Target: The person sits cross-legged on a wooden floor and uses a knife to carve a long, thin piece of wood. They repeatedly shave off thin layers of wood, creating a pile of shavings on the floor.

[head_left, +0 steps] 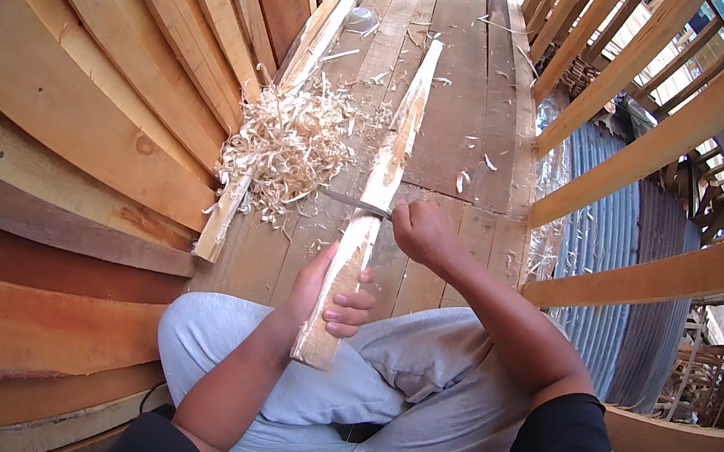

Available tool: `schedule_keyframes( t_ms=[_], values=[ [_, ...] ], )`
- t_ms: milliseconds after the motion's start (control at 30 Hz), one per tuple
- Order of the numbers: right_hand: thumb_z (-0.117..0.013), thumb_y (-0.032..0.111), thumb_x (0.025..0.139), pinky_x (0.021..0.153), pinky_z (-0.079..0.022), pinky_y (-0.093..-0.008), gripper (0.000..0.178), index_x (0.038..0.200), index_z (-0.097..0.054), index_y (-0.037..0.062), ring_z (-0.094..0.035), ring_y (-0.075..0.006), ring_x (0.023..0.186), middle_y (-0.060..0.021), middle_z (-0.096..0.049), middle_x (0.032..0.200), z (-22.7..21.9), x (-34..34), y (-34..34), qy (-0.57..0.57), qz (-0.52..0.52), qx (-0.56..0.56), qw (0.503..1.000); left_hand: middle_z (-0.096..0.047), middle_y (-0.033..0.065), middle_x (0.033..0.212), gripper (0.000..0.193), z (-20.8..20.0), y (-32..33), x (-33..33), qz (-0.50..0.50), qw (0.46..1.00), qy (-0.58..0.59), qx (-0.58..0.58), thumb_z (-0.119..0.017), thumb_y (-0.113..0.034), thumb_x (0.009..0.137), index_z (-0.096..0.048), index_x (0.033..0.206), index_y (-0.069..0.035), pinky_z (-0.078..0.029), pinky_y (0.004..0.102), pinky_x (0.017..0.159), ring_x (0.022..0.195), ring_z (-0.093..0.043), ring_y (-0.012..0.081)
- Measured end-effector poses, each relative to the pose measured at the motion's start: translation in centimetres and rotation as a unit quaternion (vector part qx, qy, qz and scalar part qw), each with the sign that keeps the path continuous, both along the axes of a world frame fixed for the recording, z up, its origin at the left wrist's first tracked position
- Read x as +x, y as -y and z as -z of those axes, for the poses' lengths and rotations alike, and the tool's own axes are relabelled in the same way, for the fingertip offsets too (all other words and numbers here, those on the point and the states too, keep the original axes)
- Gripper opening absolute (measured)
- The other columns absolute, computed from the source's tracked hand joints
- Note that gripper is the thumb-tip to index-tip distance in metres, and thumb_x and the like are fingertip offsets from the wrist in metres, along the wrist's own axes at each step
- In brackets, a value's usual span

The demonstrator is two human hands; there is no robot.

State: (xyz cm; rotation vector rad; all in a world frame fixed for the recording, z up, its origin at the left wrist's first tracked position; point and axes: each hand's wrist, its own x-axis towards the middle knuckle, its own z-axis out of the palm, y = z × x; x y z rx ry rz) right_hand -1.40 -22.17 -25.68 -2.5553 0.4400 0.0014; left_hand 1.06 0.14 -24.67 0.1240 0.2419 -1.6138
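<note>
A long, pale piece of wood (pixel 381 181) slants up and away from my lap, its far end resting toward the plank floor. My left hand (pixel 333 294) is wrapped round its near part, fingers curled over the right side. In my right hand (pixel 424 230) is a knife, its handle hidden by the closed fist. The thin blade (pixel 349 200) lies across the wood and points left, just beyond my left hand. Patches of the wood look freshly cut, while others are browner.
A heap of curly wood shavings (pixel 288 150) lies left of the wood, against a narrow strip (pixel 223 219). Plank walls (pixel 81 118) rise at left. Slatted railing (pixel 662 114) stands at right, with corrugated metal sheets (pixel 602 239) beyond it. A small clear container (pixel 361 20) sits farther ahead.
</note>
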Motion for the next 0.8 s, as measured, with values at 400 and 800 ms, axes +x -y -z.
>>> schedule_keyframes(
  t_ms=[400,800],
  values=[
    [-0.037,0.031,0.092,0.078,-0.048,-0.0544,0.051,0.075,-0.066,-0.0076,-0.064,-0.0464,0.080,-0.0309,-0.063,0.075,4.2,1.3,6.5,0.021,0.119,0.007,0.993,-0.039,-0.0017,0.062,0.052,-0.7,0.8,-0.4,-0.014,0.999,-0.036,-0.031,-0.034,-0.060,0.099,-0.045,0.096,-0.009,-0.034,0.0236,0.038,0.041,-0.038,0.0075],
    [-0.037,0.033,0.092,0.081,-0.050,-0.0538,0.052,0.076,-0.068,-0.0060,-0.064,-0.0478,0.083,-0.0314,-0.065,0.082,1.2,0.6,2.4,-0.004,0.014,0.009,1.000,-0.039,-0.0024,0.062,0.051,-0.9,0.1,-0.2,0.004,0.999,-0.016,-0.034,-0.035,-0.060,0.099,-0.044,0.097,-0.010,-0.033,0.0229,0.038,0.042,-0.036,0.0072]
  ],
)
